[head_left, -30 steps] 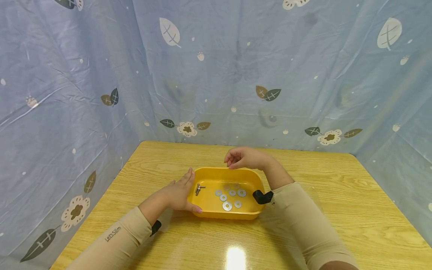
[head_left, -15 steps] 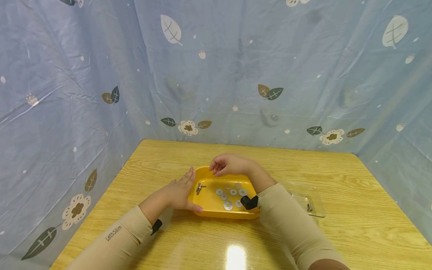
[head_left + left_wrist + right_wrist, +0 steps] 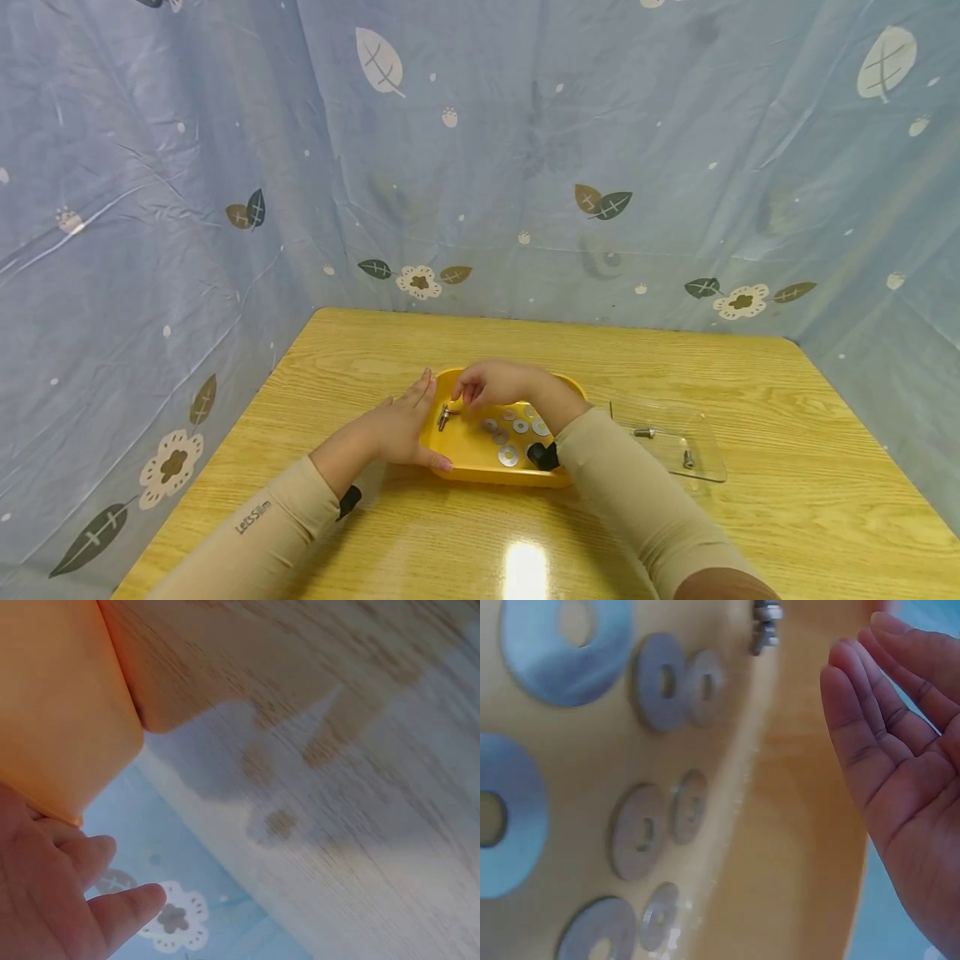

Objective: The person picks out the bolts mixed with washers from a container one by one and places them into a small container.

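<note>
A yellow tray point(image 3: 487, 475) holds several flat metal washers point(image 3: 507, 455) and a small cluster of bolts point(image 3: 444, 417) near its left end. My left hand point(image 3: 393, 432) rests against the tray's left end, with its fingers spread along the rim and thumb at the front corner. Over the tray's left half hovers my right hand point(image 3: 497, 383), fingers loosely bent towards the bolts. In the right wrist view, nothing shows between the thumb and fingertips of the right hand point(image 3: 907, 750), and the bolts point(image 3: 766, 626) lie apart from them. My right forearm hides part of the tray's right end.
To the right stands a clear shallow dish point(image 3: 708, 433), with one bolt point(image 3: 643, 432) and another bolt point(image 3: 687, 459) in it. The wooden table point(image 3: 795, 500) ends at a patterned blue curtain point(image 3: 480, 167) at the back and sides.
My right hand has come left and lower, from above the tray's back rim to near the bolts. The clear dish and its bolts have come into view. My left hand stays put.
</note>
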### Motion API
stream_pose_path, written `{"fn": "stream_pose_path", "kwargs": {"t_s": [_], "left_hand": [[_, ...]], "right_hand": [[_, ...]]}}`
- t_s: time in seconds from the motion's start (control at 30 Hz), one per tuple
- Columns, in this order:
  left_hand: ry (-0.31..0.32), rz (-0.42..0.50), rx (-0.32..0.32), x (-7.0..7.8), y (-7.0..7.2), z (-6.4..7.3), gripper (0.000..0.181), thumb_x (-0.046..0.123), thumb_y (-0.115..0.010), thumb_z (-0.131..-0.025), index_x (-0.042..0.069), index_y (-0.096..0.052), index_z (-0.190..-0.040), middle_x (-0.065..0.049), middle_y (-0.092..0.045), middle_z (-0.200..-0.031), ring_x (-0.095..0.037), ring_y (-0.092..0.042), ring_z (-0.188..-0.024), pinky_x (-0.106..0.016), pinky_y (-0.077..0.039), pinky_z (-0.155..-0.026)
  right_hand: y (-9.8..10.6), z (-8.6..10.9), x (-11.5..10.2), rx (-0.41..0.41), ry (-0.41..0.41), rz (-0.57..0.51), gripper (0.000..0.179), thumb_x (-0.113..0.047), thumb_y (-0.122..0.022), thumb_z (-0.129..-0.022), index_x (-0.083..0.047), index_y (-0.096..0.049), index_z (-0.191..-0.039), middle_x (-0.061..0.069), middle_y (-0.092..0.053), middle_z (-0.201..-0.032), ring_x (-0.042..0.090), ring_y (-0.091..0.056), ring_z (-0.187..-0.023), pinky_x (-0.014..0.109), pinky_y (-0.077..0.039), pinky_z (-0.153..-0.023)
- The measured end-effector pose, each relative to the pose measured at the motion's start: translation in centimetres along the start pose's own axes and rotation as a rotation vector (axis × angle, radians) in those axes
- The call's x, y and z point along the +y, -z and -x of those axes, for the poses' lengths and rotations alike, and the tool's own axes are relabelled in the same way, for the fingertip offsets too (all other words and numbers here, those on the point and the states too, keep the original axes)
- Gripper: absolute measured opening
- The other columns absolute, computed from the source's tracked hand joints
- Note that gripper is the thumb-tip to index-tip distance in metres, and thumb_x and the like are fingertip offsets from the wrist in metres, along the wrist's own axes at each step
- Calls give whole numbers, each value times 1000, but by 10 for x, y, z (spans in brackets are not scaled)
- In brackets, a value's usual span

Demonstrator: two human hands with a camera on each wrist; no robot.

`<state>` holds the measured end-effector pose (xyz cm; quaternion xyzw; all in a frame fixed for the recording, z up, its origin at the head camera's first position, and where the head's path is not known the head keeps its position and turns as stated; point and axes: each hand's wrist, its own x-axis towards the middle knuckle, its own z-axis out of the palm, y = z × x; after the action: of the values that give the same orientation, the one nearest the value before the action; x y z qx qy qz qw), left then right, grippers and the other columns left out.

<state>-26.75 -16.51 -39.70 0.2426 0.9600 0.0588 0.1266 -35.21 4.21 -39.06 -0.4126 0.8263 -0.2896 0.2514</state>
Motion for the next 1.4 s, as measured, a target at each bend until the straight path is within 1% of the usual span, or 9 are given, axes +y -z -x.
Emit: {"fn": "stream_pose_path", "kwargs": {"t_s": [0.23,0.37,0.5,0.67,0.8,1.03,1.13,1.33,1.4], "left_hand": [[3,-5,-8,1,1,0,131,85,-49,-58,2,2,-146,-15,9,-151,-26,-8,-138,-57,-22,-103],[5,-8,-14,2,2,1,132,85,-47,-57,2,2,-146,-15,10,-151,-25,-8,-138,-56,-22,-103],[-3,2,-15,2,1,1,130,83,-51,-59,1,1,-146,-16,9,-151,-26,-8,-138,-57,-21,-103],[1,12,-17,3,1,2,128,79,-54,-62,2,2,-146,-15,11,-151,-27,-7,-139,-57,-21,-103],[0,16,-16,4,2,2,125,76,-56,-64,1,1,-146,-15,10,-151,-27,-7,-139,-58,-21,-103],[3,13,-20,3,2,2,125,76,-56,-64,2,1,-146,-15,11,-151,-27,-6,-139,-57,-21,-103],[6,6,-15,2,0,1,126,78,-55,-63,2,1,-146,-15,10,-151,-25,-5,-139,-57,-21,-103],[10,-3,-15,0,-2,-1,128,81,-53,-61,3,3,-146,-14,10,-152,-24,-5,-139,-56,-22,-104],[8,-6,-14,-1,-1,-1,128,82,-52,-60,3,2,-146,-14,10,-152,-24,-5,-139,-56,-22,-103]], "right_hand": [[-9,-9,6,-40,-26,13,21,1,-65,-81,-2,-63,-101,6,-65,-86,9,-57,-74,22,-48,-67],[-11,-13,8,-37,-39,55,21,1,-64,-80,-2,-63,-100,5,-64,-83,7,-56,-70,20,-47,-64],[-14,-15,9,-29,-58,102,21,1,-65,-79,-3,-63,-99,4,-62,-79,7,-53,-66,20,-45,-62],[-17,-17,10,-24,-106,180,15,-2,-67,-79,-6,-65,-93,-4,-58,-75,7,-52,-67,19,-45,-63],[-18,-18,11,-36,-136,176,12,-3,-67,-80,-9,-66,-90,-6,-59,-78,7,-55,-70,20,-47,-65],[-20,-21,14,-69,-124,124,16,0,-65,-80,-8,-67,-93,0,-62,-81,7,-56,-66,20,-48,-62],[-21,-21,15,-73,-104,104,16,0,-65,-80,-7,-66,-94,1,-61,-78,8,-55,-63,21,-47,-60],[-20,-21,14,-9,-99,179,15,-4,-66,-81,-8,-61,-94,-4,-56,-74,7,-53,-64,20,-45,-61],[-20,-22,14,-12,-106,196,15,-4,-66,-81,-8,-63,-95,-4,-56,-75,7,-53,-64,20,-45,-62]]}}
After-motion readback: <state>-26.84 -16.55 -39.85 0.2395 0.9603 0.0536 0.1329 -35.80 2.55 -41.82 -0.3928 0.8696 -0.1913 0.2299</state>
